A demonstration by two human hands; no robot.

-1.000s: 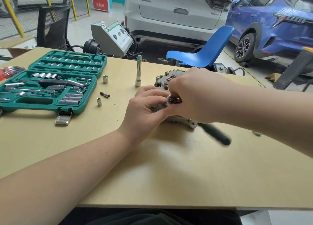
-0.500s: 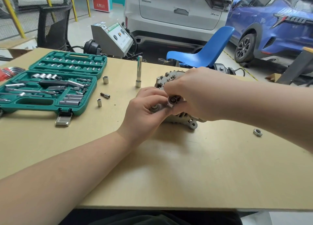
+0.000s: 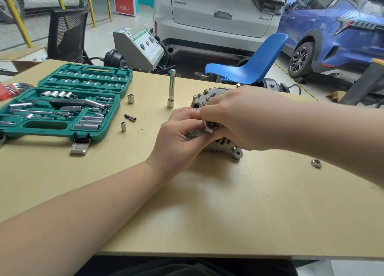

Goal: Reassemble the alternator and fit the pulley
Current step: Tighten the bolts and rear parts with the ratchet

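With the dark-handled tool gone from beside the right hand (image 3: 239, 120), both hands had closed in on the alternator (image 3: 218, 142) lying on the surface (image 3: 228, 203), the left hand (image 3: 178, 138) gripping a small metal fitting, so hand-threading seemingly replaced wrenching, the nut (image 3: 316, 163) lying apart.

Car workshop, parked cars (image 3: 218, 16), socket set (image 3: 62, 107)

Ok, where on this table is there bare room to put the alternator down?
Bare patches: the near table between the forearms, and the right side around the loose nut. Crowded: left, where the socket case, loose sockets and the upright extension stand beside the alternator.
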